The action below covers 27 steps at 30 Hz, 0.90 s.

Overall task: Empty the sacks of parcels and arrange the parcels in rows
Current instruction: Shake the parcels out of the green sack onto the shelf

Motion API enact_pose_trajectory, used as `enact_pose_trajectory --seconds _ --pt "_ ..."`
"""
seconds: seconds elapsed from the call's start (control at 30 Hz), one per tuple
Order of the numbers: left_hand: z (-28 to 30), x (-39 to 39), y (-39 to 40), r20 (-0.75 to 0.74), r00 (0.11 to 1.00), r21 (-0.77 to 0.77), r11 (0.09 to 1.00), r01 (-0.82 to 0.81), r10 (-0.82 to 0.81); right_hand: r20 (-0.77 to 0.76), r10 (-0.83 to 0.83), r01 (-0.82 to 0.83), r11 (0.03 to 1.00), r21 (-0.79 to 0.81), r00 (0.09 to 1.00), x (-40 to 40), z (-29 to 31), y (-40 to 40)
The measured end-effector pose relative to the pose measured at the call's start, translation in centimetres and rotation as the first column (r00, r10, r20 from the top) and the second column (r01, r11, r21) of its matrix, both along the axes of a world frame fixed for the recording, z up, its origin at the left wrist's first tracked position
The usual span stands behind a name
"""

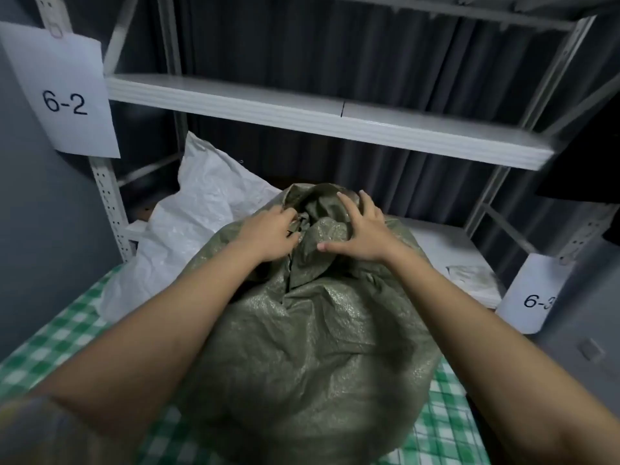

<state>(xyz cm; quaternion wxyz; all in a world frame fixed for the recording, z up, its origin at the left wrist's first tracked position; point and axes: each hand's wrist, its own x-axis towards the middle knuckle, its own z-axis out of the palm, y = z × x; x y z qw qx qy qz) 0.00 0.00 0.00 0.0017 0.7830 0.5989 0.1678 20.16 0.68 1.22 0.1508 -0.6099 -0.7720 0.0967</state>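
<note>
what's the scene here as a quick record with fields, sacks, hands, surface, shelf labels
green sack: green woven sack lies full on the checked cloth, mouth bunched at the far end
white sack: white sack behind and left of it, touching it
left hand: left hand grips the bunched mouth
right hand: right hand rests spread on the sack top
shelf labels: 6-2 sign upper left, 6-3 sign right, partly cut off
parcels out: none visible in rows

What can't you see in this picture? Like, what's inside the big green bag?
- Inside the green sack: hidden in the head view; its woven cloth covers everything.
- How its mouth is closed: the left hand and right hand cover it.
- Inside the white sack: hidden by its own cloth.
- The 6-3 label: last digit blurred.
</note>
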Motion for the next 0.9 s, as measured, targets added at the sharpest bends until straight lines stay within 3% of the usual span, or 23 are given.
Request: enact_pose_trajectory --seconds 0.13,0.37,0.5,0.63,0.77,0.9 --pt "-1.5 0.1 -0.7 -0.046 0.998 -0.022 0.999 -0.043 0.042 0.065 0.001 -0.004 0.999 0.054 0.998 0.3 -0.6 -0.6" --pt "-3.3 -0.4 -1.6 0.091 0.992 -0.158 0.985 -0.071 0.086 0.238 -0.008 0.008 1.0 -0.001 0.971 -0.5 -1.9 -0.3" --pt "-3.4 -1.6 -0.9 0.159 0.982 -0.177 0.982 -0.072 0.101 0.282 -0.005 -0.017 0.997 0.078 0.959 -2.5 -1.7 0.0" --pt "-3.9 -3.6 0.1 0.175 0.975 -0.22 0.971 -0.096 0.136 0.221 0.069 -0.085 0.994 0.067 0.973 -4.8 -1.0 0.7" --pt "-4.0 -4.7 1.4 0.152 0.985 -0.299 0.954 -0.031 0.079 0.2 0.002 -0.005 1.0 0.017 0.98 -5.8 -1.3 2.4" --pt "-3.0 -5.0 2.2 0.264 0.964 -0.304 0.946 0.11 -0.027 -0.012 -0.032 0.033 0.995 0.092 0.999 -7.6 -0.7 2.8"
